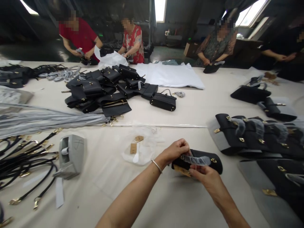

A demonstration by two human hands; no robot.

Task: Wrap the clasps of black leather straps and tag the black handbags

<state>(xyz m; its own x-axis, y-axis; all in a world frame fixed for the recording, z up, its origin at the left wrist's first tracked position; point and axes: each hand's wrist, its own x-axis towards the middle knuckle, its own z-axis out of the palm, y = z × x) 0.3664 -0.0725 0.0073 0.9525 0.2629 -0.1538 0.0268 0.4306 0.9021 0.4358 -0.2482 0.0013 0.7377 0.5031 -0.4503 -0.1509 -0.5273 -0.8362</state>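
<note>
1. Here's the black bag, held up over the table, right in front of the person.
2. Left hand pinching clear film at the bag's buckle; right hand curled at the lower edge, by a kraft tag.
3. Done so far: the row of bags at right, film on their hardware. Left: the heap of bags across the table, no film I can spot.

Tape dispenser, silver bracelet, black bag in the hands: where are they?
Tape dispenser [71, 155], head view, on its grey body.
Silver bracelet [156, 166], head view, on the band.
Black bag [217, 166], head view, on its flap.
</note>
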